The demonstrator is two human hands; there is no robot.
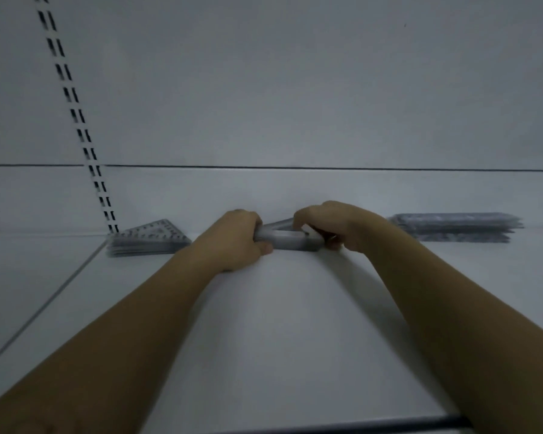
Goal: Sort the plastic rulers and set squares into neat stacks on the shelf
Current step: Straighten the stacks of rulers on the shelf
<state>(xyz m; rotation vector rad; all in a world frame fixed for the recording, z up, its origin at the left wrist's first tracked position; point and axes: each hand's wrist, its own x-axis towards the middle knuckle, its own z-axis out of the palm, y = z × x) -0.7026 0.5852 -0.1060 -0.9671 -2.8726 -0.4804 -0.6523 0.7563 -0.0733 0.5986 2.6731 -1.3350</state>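
A stack of clear triangular set squares (287, 239) lies at the back middle of the white shelf (279, 324). My left hand (237, 239) grips its left corner, thumb at the front edge. My right hand (329, 225) grips its right side, fingers curled over the top. A second stack of set squares (148, 239) sits to the left near the back wall. A stack of rulers (455, 227) lies to the right. The picture is blurred, so markings on the held stack cannot be read.
The white back wall (295, 89) rises right behind the stacks, with a slotted upright rail (85, 142) at the left. A seam (44, 311) runs diagonally across the shelf at the left. The shelf's dark front edge (342, 426) shows at the bottom.
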